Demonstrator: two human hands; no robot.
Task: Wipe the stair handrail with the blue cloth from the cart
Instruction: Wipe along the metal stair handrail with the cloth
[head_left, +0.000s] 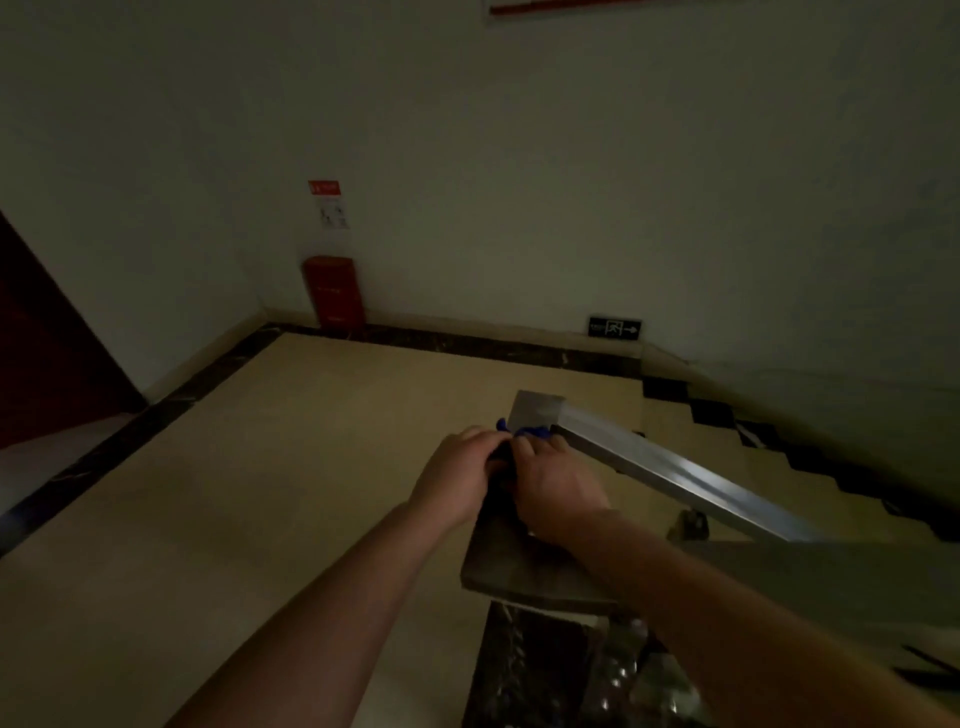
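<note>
Dim landing, much of it hidden or cut off

The blue cloth (524, 431) shows only as a scrap at 12 o'clock of the left hand (457, 478) and right hand (556, 488), which cover the rest (fingertips hidden, so the grip is unclear). The handrail (675, 478) vanishes toward 4 o'clock. The wall notice (332, 213) and exit sign (614, 328) are too small to read.

Two hands (460, 470) (556, 486), one blue cloth (527, 431), one handrail (675, 475), one red cabinet (333, 291), one exit sign (614, 328).

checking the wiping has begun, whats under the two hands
A bit of blue cloth pokes out past the left hand and right hand at the handrail corner. The rest is covered.
</note>
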